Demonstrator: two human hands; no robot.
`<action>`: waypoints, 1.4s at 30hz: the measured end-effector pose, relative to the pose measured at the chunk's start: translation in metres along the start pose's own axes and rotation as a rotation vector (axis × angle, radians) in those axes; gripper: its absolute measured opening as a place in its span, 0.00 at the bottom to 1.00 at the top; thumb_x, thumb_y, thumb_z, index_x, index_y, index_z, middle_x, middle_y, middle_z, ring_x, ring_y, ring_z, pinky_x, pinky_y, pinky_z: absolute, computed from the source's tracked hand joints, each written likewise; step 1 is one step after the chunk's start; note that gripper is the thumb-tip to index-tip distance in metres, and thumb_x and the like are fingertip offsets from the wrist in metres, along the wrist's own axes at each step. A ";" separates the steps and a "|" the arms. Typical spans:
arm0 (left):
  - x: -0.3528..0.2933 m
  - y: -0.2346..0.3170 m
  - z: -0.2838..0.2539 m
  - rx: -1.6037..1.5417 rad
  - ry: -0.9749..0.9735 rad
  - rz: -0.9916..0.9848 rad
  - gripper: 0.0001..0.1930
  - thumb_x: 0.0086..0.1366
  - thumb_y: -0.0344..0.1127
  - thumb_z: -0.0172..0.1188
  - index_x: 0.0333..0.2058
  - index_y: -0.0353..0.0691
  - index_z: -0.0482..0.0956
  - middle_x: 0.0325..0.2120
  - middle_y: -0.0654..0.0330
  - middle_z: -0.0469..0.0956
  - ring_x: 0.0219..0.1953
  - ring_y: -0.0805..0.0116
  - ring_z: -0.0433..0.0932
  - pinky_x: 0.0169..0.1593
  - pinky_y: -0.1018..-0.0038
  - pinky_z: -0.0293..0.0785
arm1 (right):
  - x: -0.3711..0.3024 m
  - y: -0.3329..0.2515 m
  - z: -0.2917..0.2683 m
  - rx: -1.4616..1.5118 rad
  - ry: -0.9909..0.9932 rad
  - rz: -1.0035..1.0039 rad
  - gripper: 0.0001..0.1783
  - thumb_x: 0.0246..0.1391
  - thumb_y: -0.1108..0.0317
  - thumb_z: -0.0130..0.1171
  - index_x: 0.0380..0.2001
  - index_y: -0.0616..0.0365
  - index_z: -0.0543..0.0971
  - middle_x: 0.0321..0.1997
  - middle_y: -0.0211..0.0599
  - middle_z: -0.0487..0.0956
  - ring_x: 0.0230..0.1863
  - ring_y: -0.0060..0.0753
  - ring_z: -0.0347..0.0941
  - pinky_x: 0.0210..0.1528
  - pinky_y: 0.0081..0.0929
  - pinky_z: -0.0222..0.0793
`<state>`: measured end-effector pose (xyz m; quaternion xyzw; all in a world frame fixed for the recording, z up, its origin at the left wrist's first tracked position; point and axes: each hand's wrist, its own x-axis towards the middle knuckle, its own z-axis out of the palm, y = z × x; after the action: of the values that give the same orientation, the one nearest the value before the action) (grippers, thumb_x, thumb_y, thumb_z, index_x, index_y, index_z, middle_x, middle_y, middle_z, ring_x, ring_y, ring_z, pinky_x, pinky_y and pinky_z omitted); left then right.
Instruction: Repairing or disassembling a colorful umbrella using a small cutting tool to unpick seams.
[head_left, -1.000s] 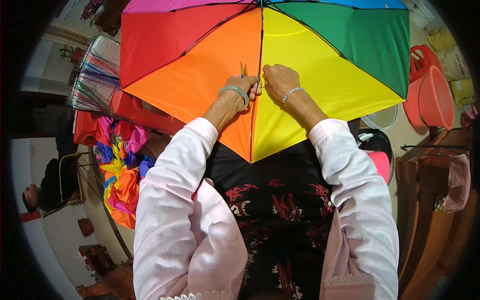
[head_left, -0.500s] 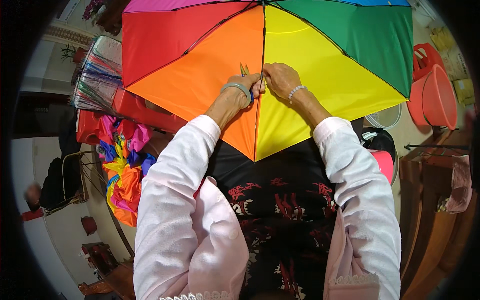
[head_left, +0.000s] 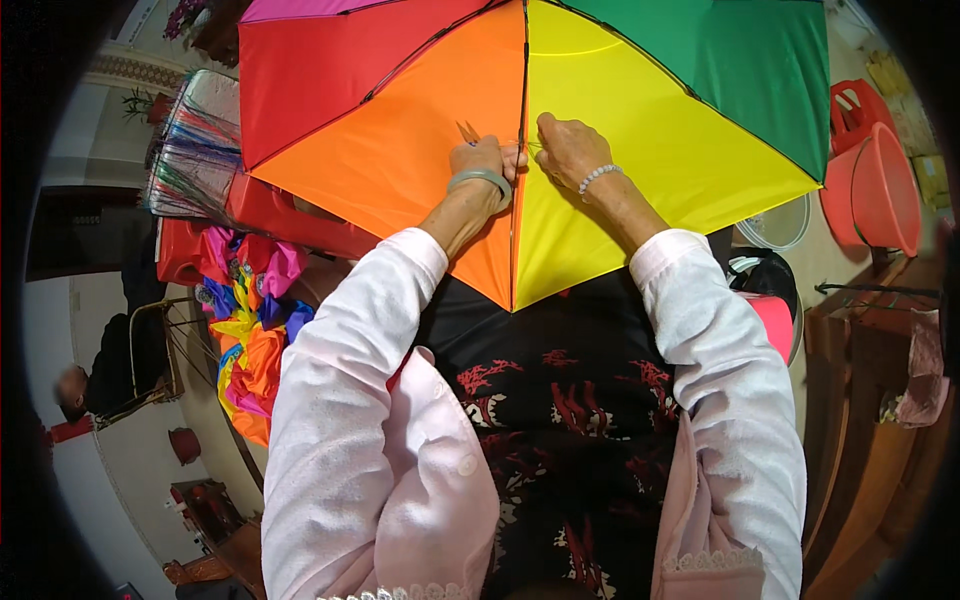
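Observation:
A rainbow umbrella canopy [head_left: 620,120] is spread before me, underside showing, with its orange and yellow panels closest. A dark rib [head_left: 524,90] runs down the seam between those panels. On the orange side, my left hand [head_left: 478,165] is closed around small thread snips [head_left: 467,132], their pointed blades sticking up past the fingers. Its fingertips touch the rib. Just right of the seam, my right hand [head_left: 572,152] is closed in a pinch. A fine thread [head_left: 534,148] seems to stretch between it and the rib, though it is very faint.
At left, folded colourful umbrellas [head_left: 250,340] lie below a red stool [head_left: 265,210] and a bundle of thin threads [head_left: 205,150]. A pink bucket [head_left: 880,190] stands right, above wooden furniture [head_left: 850,400]. A person [head_left: 110,370] is at the far left.
My right hand has drawn slightly away from the rib to the right. The snips' blades have tilted left in my left hand. The canopy has shifted up a little.

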<state>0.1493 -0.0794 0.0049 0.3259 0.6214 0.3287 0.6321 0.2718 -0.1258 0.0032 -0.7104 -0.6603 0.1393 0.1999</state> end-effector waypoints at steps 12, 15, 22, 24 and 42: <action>-0.004 0.007 -0.005 -0.019 -0.161 -0.039 0.10 0.58 0.31 0.45 0.30 0.27 0.66 0.23 0.51 0.75 0.15 0.70 0.71 0.11 0.79 0.60 | -0.003 0.008 0.002 0.014 -0.008 0.058 0.12 0.41 0.67 0.54 0.26 0.64 0.66 0.26 0.51 0.74 0.32 0.52 0.71 0.33 0.40 0.67; -0.002 0.007 -0.006 -0.038 -0.191 -0.053 0.09 0.58 0.30 0.47 0.32 0.27 0.66 0.26 0.50 0.75 0.18 0.69 0.74 0.11 0.81 0.60 | -0.001 0.003 -0.001 0.000 -0.032 0.050 0.12 0.42 0.67 0.54 0.27 0.64 0.66 0.26 0.51 0.74 0.33 0.51 0.71 0.33 0.40 0.67; -0.010 0.016 -0.004 -0.023 -0.229 -0.086 0.08 0.59 0.30 0.46 0.31 0.28 0.66 0.25 0.51 0.75 0.19 0.70 0.74 0.13 0.83 0.60 | 0.006 -0.003 -0.006 -0.090 -0.123 -0.015 0.11 0.50 0.66 0.49 0.32 0.63 0.69 0.32 0.48 0.76 0.37 0.47 0.73 0.39 0.35 0.68; -0.011 0.017 -0.002 -0.003 -0.233 -0.099 0.08 0.59 0.31 0.46 0.29 0.29 0.67 0.21 0.53 0.73 0.15 0.72 0.70 0.12 0.84 0.59 | 0.008 -0.006 -0.002 -0.082 -0.116 -0.041 0.10 0.48 0.67 0.48 0.32 0.63 0.66 0.29 0.50 0.75 0.35 0.50 0.72 0.35 0.38 0.68; -0.001 0.024 -0.008 -0.133 -0.206 -0.180 0.11 0.61 0.29 0.38 0.27 0.26 0.66 0.18 0.45 0.74 0.09 0.78 0.60 0.09 0.84 0.57 | 0.004 0.009 -0.002 0.291 0.125 -0.038 0.11 0.41 0.72 0.46 0.31 0.64 0.68 0.27 0.53 0.74 0.30 0.51 0.71 0.33 0.40 0.65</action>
<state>0.1406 -0.0664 0.0250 0.2583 0.5569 0.2761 0.7395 0.2810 -0.1221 0.0007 -0.6685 -0.6329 0.1849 0.3440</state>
